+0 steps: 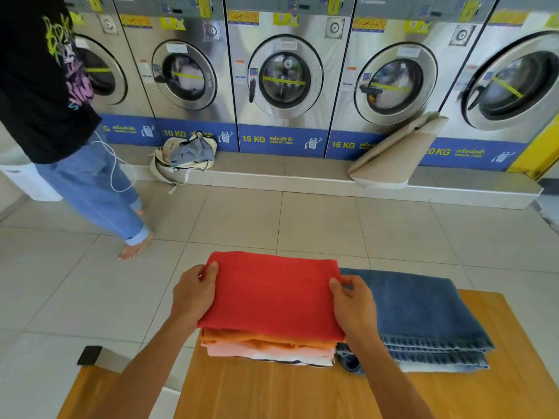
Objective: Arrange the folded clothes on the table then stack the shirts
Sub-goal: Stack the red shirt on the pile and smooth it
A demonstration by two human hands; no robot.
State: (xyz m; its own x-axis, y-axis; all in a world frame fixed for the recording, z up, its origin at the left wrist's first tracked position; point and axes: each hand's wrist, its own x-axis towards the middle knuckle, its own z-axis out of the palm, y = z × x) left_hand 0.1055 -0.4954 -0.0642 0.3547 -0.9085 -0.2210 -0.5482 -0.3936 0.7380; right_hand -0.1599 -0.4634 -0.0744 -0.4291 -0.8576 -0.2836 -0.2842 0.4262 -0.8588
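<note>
A folded red shirt (272, 294) lies on top of a stack of folded shirts (266, 349): orange, then pink, then white with dark stripes at the bottom. The stack sits on a wooden table (272, 394). My left hand (195, 293) grips the red shirt's left edge, thumb on top. My right hand (352, 303) grips its right edge the same way. Folded blue jeans (423, 316) lie in a pile just right of the stack, touching it.
A second wooden surface (87, 394) with a dark metal leg end (90, 355) stands at the lower left. A person in a black shirt and jeans (75, 164) stands on the tiled floor at left. Washing machines (284, 77) line the far wall, with bags (184, 158) on the step.
</note>
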